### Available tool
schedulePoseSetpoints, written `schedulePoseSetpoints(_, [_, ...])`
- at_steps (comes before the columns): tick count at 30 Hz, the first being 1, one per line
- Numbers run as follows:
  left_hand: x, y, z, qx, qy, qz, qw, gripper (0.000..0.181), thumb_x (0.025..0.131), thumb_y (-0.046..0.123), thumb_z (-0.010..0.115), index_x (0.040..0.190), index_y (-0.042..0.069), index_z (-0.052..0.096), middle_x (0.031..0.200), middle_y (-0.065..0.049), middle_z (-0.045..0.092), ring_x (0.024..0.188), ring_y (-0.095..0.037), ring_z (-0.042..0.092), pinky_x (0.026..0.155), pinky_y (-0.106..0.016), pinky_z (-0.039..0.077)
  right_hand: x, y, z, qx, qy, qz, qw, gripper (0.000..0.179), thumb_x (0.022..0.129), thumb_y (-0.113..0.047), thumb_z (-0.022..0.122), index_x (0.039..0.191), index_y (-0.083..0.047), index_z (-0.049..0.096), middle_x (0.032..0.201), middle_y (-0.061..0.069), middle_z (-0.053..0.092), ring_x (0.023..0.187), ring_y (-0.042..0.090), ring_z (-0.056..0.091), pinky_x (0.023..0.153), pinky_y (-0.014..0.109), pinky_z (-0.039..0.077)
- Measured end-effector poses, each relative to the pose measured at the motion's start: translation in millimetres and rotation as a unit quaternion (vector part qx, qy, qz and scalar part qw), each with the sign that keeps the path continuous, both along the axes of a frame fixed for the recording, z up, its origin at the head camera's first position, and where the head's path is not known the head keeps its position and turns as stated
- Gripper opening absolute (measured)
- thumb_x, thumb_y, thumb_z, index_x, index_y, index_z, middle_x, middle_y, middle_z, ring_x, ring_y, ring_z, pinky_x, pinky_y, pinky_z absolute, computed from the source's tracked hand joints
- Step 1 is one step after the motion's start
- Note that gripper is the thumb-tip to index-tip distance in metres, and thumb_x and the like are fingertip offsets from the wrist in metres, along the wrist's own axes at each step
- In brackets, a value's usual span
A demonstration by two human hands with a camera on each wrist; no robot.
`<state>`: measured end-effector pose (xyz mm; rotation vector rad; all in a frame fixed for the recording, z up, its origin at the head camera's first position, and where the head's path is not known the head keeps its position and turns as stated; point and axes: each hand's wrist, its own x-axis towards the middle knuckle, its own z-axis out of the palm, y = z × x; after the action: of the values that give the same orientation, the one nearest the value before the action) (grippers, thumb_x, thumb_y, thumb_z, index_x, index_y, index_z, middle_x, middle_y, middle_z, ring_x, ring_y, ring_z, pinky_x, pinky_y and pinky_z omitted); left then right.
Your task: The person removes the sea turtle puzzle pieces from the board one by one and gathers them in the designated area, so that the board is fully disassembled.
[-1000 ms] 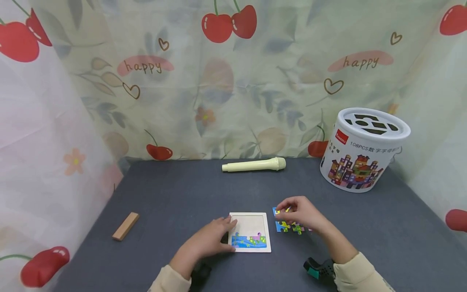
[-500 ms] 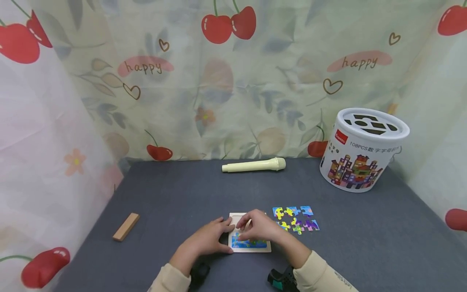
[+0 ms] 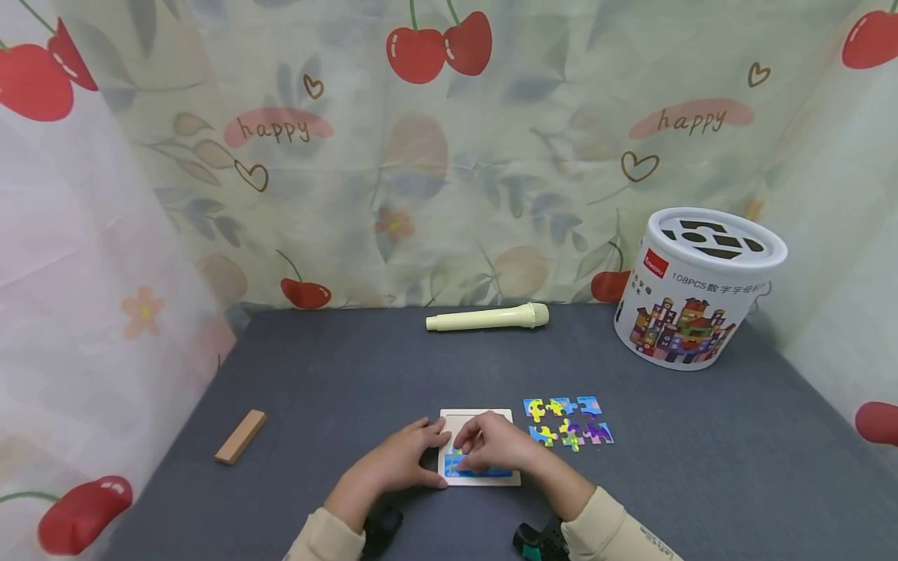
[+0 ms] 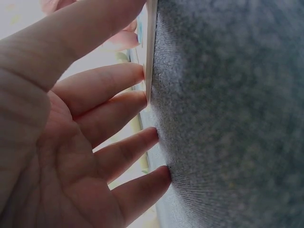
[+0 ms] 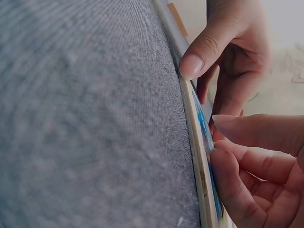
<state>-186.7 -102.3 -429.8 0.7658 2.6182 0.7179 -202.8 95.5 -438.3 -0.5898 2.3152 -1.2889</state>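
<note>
A square wooden puzzle tray (image 3: 484, 481) lies on the table, with blue underwater-looking pieces fitted along its near side. My left hand (image 3: 403, 456) rests at the tray's left side, its fingers spread and fairly straight. In the left wrist view, fingertips (image 4: 140, 73) touch the tray's edge. Over the tray, my right hand (image 3: 494, 444) has curled fingers, with thumb and index fingertips pinching a small puzzle piece (image 3: 457, 451), mostly hidden, against its left part. The right wrist view has these fingertips (image 5: 223, 159) right at the tray's surface, beside the left thumb.
Several loose jigsaw pieces (image 3: 570, 430) lie right of the tray. A cream toy microphone (image 3: 487, 318) is at the back, a white block bucket (image 3: 698, 292) at the back right, and a wooden block (image 3: 241, 437) at the left. A patterned curtain (image 3: 435, 179) hangs behind the table.
My right hand has moved left from the loose pieces to the tray, then stayed there with slight finger movement. The left hand has kept its place at the tray's side.
</note>
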Motion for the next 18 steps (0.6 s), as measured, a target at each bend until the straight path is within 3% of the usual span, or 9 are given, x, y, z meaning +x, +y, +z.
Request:
schedulePoseSetpoints(7, [0.8,-0.5,1.2,-0.001,-0.014,0.003,0.9999,0.068,0.074,0.029,0.078,0.132,0.006,0.053,0.146,-0.014,0.040,0.138,-0.039,0.029,0.106,-0.054,0.030,-0.1,-0.5,-2.7,-0.017,-0.006,0.000,0.9998,0.019,0.074,0.001,0.071,0.090,0.004,0.062,0.074,0.001,0.057,0.056,0.007,0.053,0.050,0.021,0.050])
schedulePoseSetpoints(18, [0.1,0.0,-0.4,0.003,-0.011,-0.001,0.9999,0.067,0.074,0.029,0.078,0.133,0.007,0.052,0.146,-0.015,0.040,0.138,-0.039,0.028,0.106,-0.054,0.030,2.2,-1.3,-2.7,-0.034,-0.008,-0.006,0.9994,0.013,0.080,0.003,0.065,0.091,0.002,0.057,0.070,0.002,0.060,0.056,0.009,0.055,0.051,0.023,0.050])
